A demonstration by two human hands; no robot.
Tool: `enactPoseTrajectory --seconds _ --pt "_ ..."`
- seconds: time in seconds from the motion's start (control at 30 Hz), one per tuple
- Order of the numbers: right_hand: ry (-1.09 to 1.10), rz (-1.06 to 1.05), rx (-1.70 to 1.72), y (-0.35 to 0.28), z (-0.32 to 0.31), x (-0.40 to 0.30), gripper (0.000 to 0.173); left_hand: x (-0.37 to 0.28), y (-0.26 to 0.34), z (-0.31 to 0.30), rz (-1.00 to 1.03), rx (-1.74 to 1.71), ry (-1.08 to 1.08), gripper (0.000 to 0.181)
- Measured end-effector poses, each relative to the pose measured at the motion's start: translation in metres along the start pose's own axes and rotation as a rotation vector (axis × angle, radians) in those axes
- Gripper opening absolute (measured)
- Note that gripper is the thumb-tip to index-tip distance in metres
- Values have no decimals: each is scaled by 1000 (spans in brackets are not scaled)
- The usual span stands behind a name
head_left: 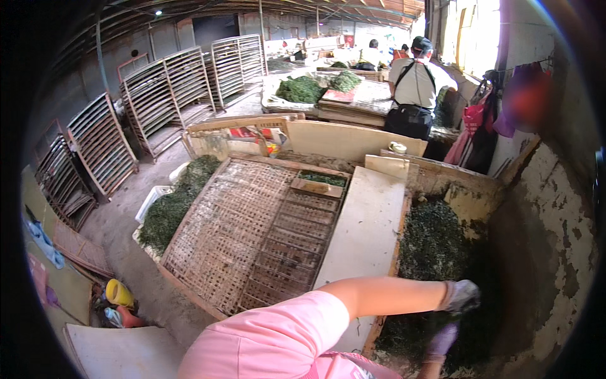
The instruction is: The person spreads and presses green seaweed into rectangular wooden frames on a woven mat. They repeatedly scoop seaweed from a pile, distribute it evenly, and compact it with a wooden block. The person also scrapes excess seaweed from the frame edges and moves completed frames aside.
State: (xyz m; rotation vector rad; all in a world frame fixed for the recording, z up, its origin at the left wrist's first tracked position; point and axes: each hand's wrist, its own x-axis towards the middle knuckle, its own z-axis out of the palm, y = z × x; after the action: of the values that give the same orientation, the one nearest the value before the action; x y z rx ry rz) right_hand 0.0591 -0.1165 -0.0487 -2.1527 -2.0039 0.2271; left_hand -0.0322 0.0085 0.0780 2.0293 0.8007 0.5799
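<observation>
Both hands wear gloves and are low in a bin of dark green plant matter (433,239) on the right. My left hand (463,296), in a greyish glove, reaches across the white board; its fingers are curled and a little green shows beneath it. My right hand (444,337), in a purplish glove, is just below it, its fingertips hidden against the dark heap. Left of the bin lies a long white board (362,227). Beside that is a woven slatted tray in a wooden frame (232,222), with a small wooden mould (317,188) holding green strands at its far end.
A green heap (163,220) lies left of the tray. Drying racks (168,97) stand along the left side. A co-worker in a cap (414,85) stands beyond the wooden partition (350,137). A peeling wall (558,227) borders the bin. A yellow bucket (118,293) is on the floor.
</observation>
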Motion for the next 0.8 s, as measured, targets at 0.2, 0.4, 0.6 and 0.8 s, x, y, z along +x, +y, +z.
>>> enactPoseTrajectory --seconds 0.2,0.4,0.6,0.8 --pt "607 -175 124 -89 -173 56 51 62 181 -109 391 1604 133 25" --pt "575 -185 -207 -77 -79 32 61 -8 190 -187 395 1143 -67 26" --pt "-422 144 -284 -37 64 -48 60 0 93 -110 -4 -398 -147 22" --pt "224 -12 457 -80 -78 -13 32 -9 71 -109 -272 -933 -267 19"
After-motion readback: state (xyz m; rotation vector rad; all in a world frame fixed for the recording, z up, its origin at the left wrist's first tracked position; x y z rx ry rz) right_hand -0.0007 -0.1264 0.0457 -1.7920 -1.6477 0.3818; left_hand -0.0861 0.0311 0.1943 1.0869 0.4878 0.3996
